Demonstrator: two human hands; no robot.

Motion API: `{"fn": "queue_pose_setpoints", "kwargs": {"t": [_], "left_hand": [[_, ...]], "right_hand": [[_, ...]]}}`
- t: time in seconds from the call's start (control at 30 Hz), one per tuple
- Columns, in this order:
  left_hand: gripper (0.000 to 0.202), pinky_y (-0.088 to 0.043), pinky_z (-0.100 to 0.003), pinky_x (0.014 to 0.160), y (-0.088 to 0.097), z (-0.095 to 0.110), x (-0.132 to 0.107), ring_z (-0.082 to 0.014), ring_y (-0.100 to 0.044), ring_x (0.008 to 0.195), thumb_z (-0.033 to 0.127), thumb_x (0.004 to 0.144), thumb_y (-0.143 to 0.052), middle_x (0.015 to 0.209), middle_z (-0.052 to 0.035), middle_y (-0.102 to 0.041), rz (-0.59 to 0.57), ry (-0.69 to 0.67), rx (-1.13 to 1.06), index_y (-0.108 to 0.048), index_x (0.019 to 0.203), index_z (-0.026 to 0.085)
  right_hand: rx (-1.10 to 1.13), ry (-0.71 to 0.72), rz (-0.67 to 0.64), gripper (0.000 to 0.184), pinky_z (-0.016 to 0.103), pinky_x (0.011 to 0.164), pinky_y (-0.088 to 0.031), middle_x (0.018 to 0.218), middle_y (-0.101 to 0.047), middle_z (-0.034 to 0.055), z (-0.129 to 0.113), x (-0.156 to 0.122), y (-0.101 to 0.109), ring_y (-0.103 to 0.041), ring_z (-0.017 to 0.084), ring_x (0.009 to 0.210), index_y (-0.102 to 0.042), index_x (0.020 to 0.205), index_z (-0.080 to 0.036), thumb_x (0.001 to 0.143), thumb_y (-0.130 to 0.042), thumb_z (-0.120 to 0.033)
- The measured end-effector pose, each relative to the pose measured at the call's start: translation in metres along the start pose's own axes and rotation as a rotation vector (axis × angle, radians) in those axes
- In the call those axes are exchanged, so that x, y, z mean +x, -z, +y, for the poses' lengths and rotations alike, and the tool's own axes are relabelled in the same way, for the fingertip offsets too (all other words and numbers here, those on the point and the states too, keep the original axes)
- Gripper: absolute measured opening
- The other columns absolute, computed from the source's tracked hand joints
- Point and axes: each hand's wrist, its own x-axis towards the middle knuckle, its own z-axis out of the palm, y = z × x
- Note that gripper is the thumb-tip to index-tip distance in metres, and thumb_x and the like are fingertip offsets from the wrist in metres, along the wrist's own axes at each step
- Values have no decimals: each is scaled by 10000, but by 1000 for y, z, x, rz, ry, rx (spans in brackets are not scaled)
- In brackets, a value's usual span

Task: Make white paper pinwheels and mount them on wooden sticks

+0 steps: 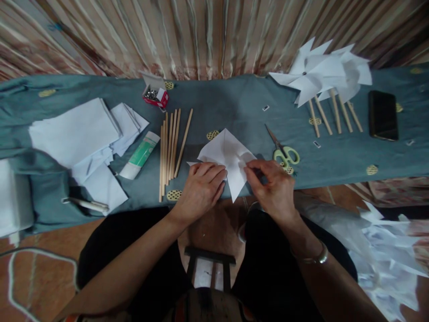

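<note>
1. A person is sitting at the near edge of the surface point(234, 103), which a grey-blue cloth is covering.
2. The folded white paper point(228, 154) is lying at the middle of the near edge, and one pointed corner of it is hanging a little over that edge.
3. The left hand point(201, 190) is resting palm down on the left part of the paper, with the fingers close together and pressing it flat.
4. The right hand point(272, 188) is pinching a flap on the right side of the paper between the thumb and the fingertips; a bracelet point(318, 258) is sitting on this wrist.
5. The green-handled scissors point(284, 153) are lying just beside the right hand, toward the far edge.
6. A row of wooden sticks point(170, 145) is lying just left of the paper, and a glue tube point(140, 155) is lying near them.
7. A pile of white sheets point(75, 129) is taking up the left end of the surface, and a small red box point(156, 96) is standing open near the far edge.
8. Several finished paper pinwheels point(321, 74) on sticks are lying toward the far right corner, and a dark phone point(383, 115) is lying beside them at the right end.
9. Paper scraps point(395, 250) are lying on the floor to the person's right.
</note>
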Motion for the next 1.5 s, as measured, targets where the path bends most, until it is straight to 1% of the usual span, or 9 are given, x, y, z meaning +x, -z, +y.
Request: {"fn": "queue_pose_setpoints", "kwargs": {"t": [0.17, 0.3, 0.4, 0.5, 0.57, 0.8, 1.0, 1.27, 1.5], "left_hand": [[275, -407, -441, 913, -2, 0, -2, -263, -553, 1104, 213, 954, -470, 1218, -93, -678, -7, 4, 11, -618, 1179, 159], [282, -407, -435, 913, -3, 0, -3, -260, -549, 1104, 221, 962, -461, 1214, -97, -679, -1, 1, 16, -612, 1184, 136], [281, -407, -433, 914, -3, 0, -3, -258, -547, 1107, 218, 960, -466, 1215, -97, -678, 1, -1, 12, -612, 1184, 135], [267, -405, -427, 913, -1, 0, -2, -255, -550, 1103, 212, 954, -474, 1212, -93, -679, -1, 5, 11, -619, 1168, 142], [258, -402, -422, 912, -1, 1, -2, -253, -553, 1099, 210, 953, -478, 1204, -90, -683, 2, 5, 12, -624, 1154, 142], [253, -400, -418, 913, -1, 0, -1, -251, -554, 1092, 205, 946, -492, 1188, -95, -685, 19, -1, 4, -627, 1148, 135], [265, -402, -418, 904, -1, -1, -1, -251, -557, 1075, 214, 952, -478, 1169, -97, -692, 24, -10, -2, -627, 1151, 121], [267, -405, -414, 892, -2, -2, -1, -252, -561, 1077, 213, 953, -478, 1182, -82, -694, 16, -10, -2, -631, 1153, 125], [269, -410, -416, 892, -1, -2, -1, -255, -559, 1082, 219, 948, -493, 1199, -93, -689, 2, -11, -3, -629, 1153, 109]], "right_hand": [[-80, 158, 3, 153, 381, 833, -522, 904, -742, 53, -6, -2, 0, -662, 214, 843, -665, 920, -206, 933, -514, -217], [12, 208, -38, 106, 393, 899, -513, 1026, -738, 80, -14, -4, 4, -660, 230, 962, -662, 925, -200, 906, -559, -215], [192, 67, -99, 153, 386, 892, -518, 1073, -722, 73, -9, -3, 5, -660, 222, 991, -661, 996, -213, 926, -532, -257], [379, -146, -181, 284, 373, 814, -537, 1046, -717, 63, 5, 4, 2, -673, 203, 884, -615, 1192, -228, 946, -505, -316], [487, -199, -231, 331, 373, 800, -536, 1057, -710, 59, 14, 11, -1, -665, 193, 841, -599, 1238, -237, 937, -522, -350], [782, -267, -326, 272, 306, 667, -535, 924, -729, 29, 17, 31, -7, -614, 135, 675, -717, 1031, -236, 857, -644, -432], [829, -325, -348, 238, 277, 632, -547, 897, -747, 24, 10, 39, -5, -633, 134, 691, -749, 923, -225, 768, -741, -406], [865, -322, -339, 73, 334, 846, -545, 1021, -753, 21, 5, 50, -8, -681, 169, 890, -750, 757, -233, 757, -738, -305], [768, -263, -352, 80, 420, 998, -470, 1002, -753, 18, 11, 55, -1, -664, 227, 1043, -744, 708, -231, 739, -757, -304]]}}
